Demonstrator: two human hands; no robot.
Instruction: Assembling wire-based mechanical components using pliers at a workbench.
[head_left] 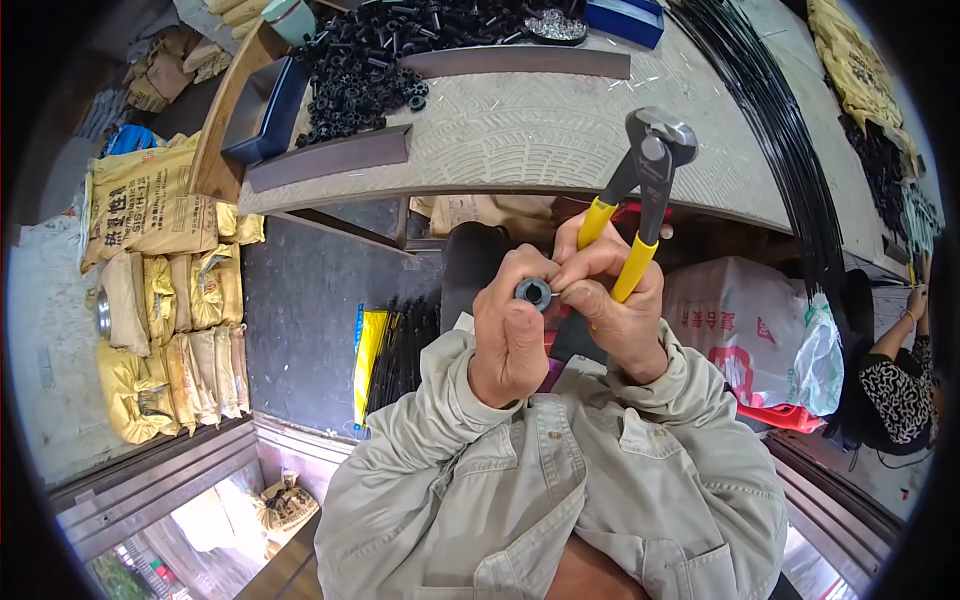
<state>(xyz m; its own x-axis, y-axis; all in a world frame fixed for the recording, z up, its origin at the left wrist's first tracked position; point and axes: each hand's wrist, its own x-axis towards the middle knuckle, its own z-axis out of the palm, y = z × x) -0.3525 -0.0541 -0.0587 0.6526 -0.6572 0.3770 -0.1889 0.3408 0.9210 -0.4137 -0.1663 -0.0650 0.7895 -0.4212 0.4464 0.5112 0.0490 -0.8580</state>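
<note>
My left hand (513, 325) is closed round a short dark-grey ring-ended tube (534, 293), its hollow end facing up. Close against it, my right hand (615, 300) has thumb and forefinger pinched together beside the tube's rim. Something thin and pale seems to show at the fingertips, too small to name. End-cutting pincers (652, 160) with yellow handles are held in the right hand, the handles running through the fingers. Their steel jaws point away from me, over the near edge of the workbench (520, 130).
Black plastic parts (370, 60) lie heaped at the bench's back left, beside a dish of small shiny pieces (556, 26) and blue boxes (265, 110). Long black rods (770, 120) hang over the right side. Yellow sacks (150, 195) stack at left; another person (905, 375) sits far right.
</note>
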